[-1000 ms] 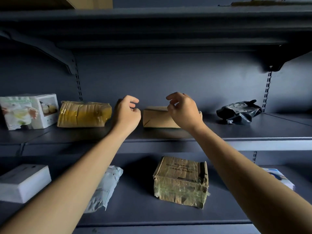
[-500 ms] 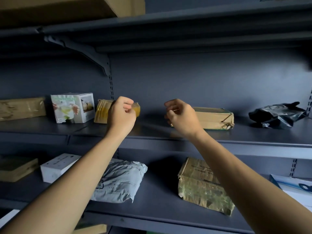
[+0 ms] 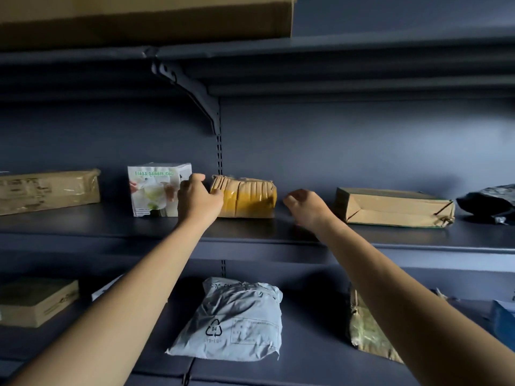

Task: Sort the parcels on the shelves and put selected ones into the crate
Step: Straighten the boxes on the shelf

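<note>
A yellow tape-wrapped parcel (image 3: 246,197) lies on the middle shelf (image 3: 250,232). My left hand (image 3: 198,200) is at its left end, fingers loosely curled, between it and a white glass-cup box (image 3: 154,190); whether it touches the parcel I cannot tell. My right hand (image 3: 308,208) hovers just right of the parcel with loosely curled fingers, holding nothing. A flat brown parcel (image 3: 390,207) lies to the right of that hand. No crate is in view.
The middle shelf also holds a long brown parcel (image 3: 50,190) at far left and a black bag (image 3: 490,201) at far right. Below lie a grey poly mailer (image 3: 231,321), a tan box (image 3: 36,302) and a taped brown parcel (image 3: 367,332). A large carton (image 3: 145,18) sits overhead.
The view swung left along the shelves. Both hands moved left and forward to the yellow parcel, the left hand now at its left end, the right hand near its right end.
</note>
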`<state>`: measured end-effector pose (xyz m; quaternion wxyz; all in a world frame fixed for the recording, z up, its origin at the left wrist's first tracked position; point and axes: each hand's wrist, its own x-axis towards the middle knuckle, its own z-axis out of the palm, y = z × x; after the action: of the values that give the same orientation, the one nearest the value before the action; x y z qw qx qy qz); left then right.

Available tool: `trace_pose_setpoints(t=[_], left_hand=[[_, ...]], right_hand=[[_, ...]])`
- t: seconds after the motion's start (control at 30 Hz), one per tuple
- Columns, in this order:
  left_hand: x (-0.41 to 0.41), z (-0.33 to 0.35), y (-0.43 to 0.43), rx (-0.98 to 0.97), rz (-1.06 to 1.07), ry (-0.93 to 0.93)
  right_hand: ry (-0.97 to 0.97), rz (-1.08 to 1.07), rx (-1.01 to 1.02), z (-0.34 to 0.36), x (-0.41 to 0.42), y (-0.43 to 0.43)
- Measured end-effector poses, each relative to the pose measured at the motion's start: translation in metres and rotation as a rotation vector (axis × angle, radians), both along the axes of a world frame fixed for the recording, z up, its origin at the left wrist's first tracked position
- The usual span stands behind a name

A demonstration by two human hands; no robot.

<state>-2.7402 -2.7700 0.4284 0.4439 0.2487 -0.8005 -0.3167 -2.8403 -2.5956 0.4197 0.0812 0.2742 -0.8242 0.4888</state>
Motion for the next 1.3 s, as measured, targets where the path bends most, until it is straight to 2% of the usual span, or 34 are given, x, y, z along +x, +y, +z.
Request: trace_pose_setpoints(t=[0.17,0.3,0.4,0.53,0.67,0.8,0.97,1.1,1.23,1.3], left_hand=[[-0.017,-0.001,-0.015,0.208,-0.162,-0.127],[-0.031,-0.005,-0.02,0.224,-0.247,-0.145],[-0.04,-0.014,-0.023,0.163,-0.334,-0.085],[-0.043,-0.015,-0.023,0.235,-0.4,0.026],[-0.042,-0.015,-0.022,0.197,-0.388,0.118],[-0.041,-0.015,-0.021,0.144,-0.398,0.135],[-0.043,-0.016,-0.026,0.164,-0.425,0.237],[-0.045,-0.018,-0.027,0.167,-0.438,0.249],[-0.046,-0.022,-0.027,0.009,-0.339,0.313],[-0.043,-0.021,-0.024,-0.017,-0.392,0.371]], right_hand=[[-0.054,-0.046,0.045,0.003,-0.003,-0.022],[-0.083,-0.064,0.004,0.003,-0.002,-0.036],[-0.1,-0.05,-0.13,-0.003,-0.005,-0.037],[-0.128,-0.008,-0.323,-0.005,-0.007,-0.032],[-0.068,-0.023,-0.37,-0.005,-0.004,-0.032],[-0.044,-0.066,-0.405,-0.007,-0.004,-0.027],[-0.082,0.079,-0.43,-0.007,0.002,-0.023],[-0.107,0.092,-0.425,-0.008,0.003,-0.023],[0.116,0.0,-0.414,-0.009,0.001,-0.021],[0.2,-0.07,-0.376,-0.011,-0.003,-0.021]])
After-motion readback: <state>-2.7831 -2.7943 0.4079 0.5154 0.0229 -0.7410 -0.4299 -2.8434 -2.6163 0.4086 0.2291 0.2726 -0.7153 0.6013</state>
